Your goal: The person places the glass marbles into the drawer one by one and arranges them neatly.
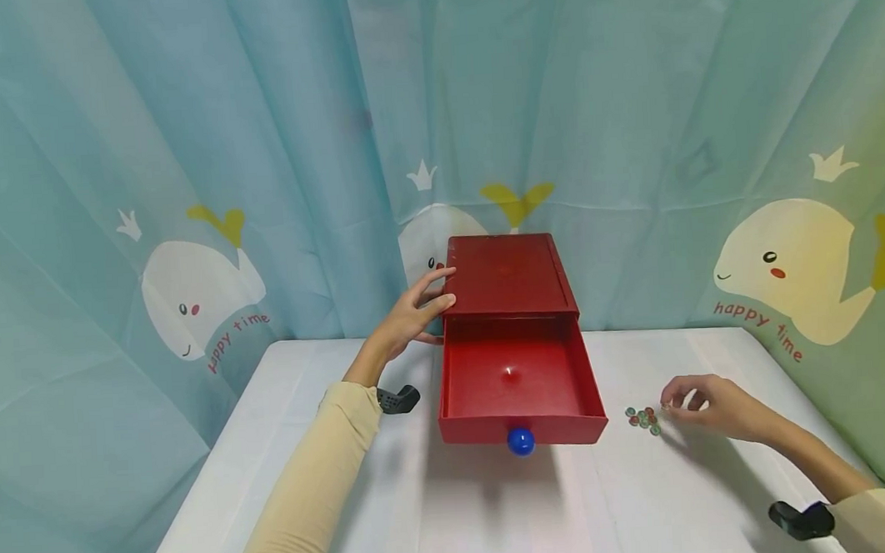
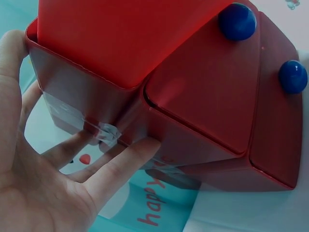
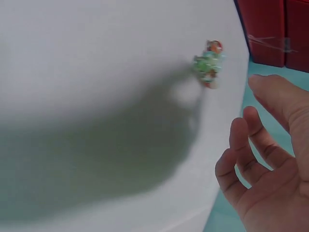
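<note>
A red drawer cabinet (image 1: 510, 273) stands at the back of the table, its top drawer (image 1: 519, 381) pulled out and showing a bare inside. A blue knob (image 1: 521, 441) is on the drawer's front. My left hand (image 1: 412, 316) rests against the cabinet's left side, fingers spread, with fingertips at its top edge. Right of the drawer, several small glass marbles (image 1: 643, 420), green and reddish, lie in a cluster. Beside them my right hand (image 1: 712, 408) pinches a small marble (image 1: 665, 406) at its fingertips; in the right wrist view that marble is hidden.
Below the open drawer, the left wrist view shows two closed drawers with blue knobs (image 2: 237, 21). A white cloth covers the table (image 1: 500, 524). A blue-green curtain (image 1: 316, 149) with printed whales hangs close behind and around the table.
</note>
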Action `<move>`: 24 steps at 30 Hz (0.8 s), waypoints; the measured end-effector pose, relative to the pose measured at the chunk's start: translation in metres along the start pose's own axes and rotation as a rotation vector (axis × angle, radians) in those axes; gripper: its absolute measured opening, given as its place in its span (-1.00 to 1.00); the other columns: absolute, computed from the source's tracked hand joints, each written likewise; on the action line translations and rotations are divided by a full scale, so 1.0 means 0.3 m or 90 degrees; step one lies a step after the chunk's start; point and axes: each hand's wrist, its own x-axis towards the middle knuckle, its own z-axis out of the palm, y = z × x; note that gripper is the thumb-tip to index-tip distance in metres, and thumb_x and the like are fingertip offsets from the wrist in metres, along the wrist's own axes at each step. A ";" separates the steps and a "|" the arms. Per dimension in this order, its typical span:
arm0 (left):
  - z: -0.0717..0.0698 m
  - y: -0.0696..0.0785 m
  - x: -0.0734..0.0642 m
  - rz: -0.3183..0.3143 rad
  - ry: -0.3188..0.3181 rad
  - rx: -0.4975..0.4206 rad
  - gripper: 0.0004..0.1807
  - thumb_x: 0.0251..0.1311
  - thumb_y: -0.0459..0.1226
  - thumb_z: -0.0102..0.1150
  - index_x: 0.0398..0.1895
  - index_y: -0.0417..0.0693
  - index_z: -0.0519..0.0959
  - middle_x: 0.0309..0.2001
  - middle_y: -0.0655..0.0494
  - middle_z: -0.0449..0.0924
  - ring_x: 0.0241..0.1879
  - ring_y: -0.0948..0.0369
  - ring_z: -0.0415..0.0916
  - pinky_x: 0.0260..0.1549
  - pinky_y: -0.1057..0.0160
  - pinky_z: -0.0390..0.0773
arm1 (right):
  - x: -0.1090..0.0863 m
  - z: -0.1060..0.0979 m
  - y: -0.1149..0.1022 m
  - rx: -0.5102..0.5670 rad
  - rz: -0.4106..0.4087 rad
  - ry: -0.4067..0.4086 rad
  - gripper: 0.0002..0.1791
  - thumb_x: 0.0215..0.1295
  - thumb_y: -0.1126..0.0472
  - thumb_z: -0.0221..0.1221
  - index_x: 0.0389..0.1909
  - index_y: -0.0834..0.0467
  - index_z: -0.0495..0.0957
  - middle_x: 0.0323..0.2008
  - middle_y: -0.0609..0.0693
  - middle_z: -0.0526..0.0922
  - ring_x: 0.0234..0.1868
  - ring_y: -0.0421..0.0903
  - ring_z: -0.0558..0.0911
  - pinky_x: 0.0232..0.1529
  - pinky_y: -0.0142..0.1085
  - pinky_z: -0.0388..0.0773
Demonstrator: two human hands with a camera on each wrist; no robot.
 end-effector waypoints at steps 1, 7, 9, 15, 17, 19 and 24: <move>0.000 0.001 -0.001 0.000 0.000 0.000 -0.37 0.44 -0.04 0.13 0.54 0.43 0.27 0.52 -0.05 0.16 0.42 -0.06 0.28 -0.10 -0.17 0.70 | 0.004 -0.009 -0.007 -0.006 0.004 0.000 -0.83 0.24 0.34 0.38 -0.26 0.03 0.64 -0.39 -0.24 0.61 -0.43 -0.35 0.54 -0.46 -0.37 0.47; 0.000 0.002 -0.001 0.002 -0.005 -0.003 -0.37 0.44 -0.04 0.13 0.54 0.41 0.26 0.52 -0.07 0.14 0.42 -0.07 0.29 -0.08 -0.19 0.69 | 0.032 -0.071 -0.047 -0.015 -0.010 0.012 -0.81 0.22 0.31 0.42 -0.23 0.00 0.65 -0.38 -0.26 0.62 -0.41 -0.32 0.56 -0.48 -0.38 0.51; -0.001 0.001 -0.002 0.003 -0.006 -0.003 -0.38 0.45 -0.04 0.12 0.54 0.41 0.26 0.53 -0.07 0.14 0.42 -0.07 0.29 -0.08 -0.20 0.69 | 0.042 -0.091 -0.060 -0.015 -0.015 0.015 -0.79 0.23 0.31 0.42 -0.23 -0.04 0.65 -0.38 -0.26 0.62 -0.41 -0.31 0.57 -0.49 -0.38 0.51; 0.000 -0.004 -0.003 0.001 -0.008 -0.004 -0.37 0.44 -0.04 0.13 0.55 0.38 0.26 0.52 -0.06 0.16 0.42 -0.08 0.27 -0.07 -0.19 0.69 | 0.066 -0.137 -0.104 -0.028 -0.012 0.030 -0.74 0.23 0.29 0.43 -0.22 -0.13 0.65 -0.37 -0.27 0.66 -0.40 -0.30 0.60 -0.49 -0.37 0.54; 0.000 -0.003 -0.003 0.000 -0.009 -0.005 -0.37 0.44 -0.05 0.13 0.55 0.39 0.26 0.51 -0.05 0.17 0.42 -0.07 0.28 -0.08 -0.19 0.69 | 0.074 -0.153 -0.121 -0.034 -0.023 0.036 -0.74 0.23 0.29 0.43 -0.22 -0.14 0.65 -0.37 -0.27 0.67 -0.40 -0.29 0.61 -0.49 -0.37 0.55; -0.001 -0.003 -0.002 0.001 -0.009 -0.005 -0.37 0.45 -0.04 0.12 0.55 0.40 0.26 0.52 -0.05 0.17 0.42 -0.07 0.28 -0.08 -0.19 0.69 | 0.084 -0.174 -0.142 -0.030 -0.029 0.042 -0.74 0.23 0.30 0.43 -0.22 -0.13 0.65 -0.38 -0.23 0.68 -0.41 -0.28 0.62 -0.49 -0.37 0.55; -0.002 -0.003 0.000 0.007 -0.008 -0.006 -0.38 0.44 -0.04 0.12 0.54 0.41 0.26 0.52 -0.06 0.17 0.42 -0.07 0.29 -0.10 -0.21 0.69 | 0.109 -0.228 -0.191 -0.005 -0.038 0.046 -0.75 0.24 0.34 0.40 -0.21 -0.09 0.67 -0.37 -0.16 0.70 -0.40 -0.23 0.65 -0.48 -0.36 0.54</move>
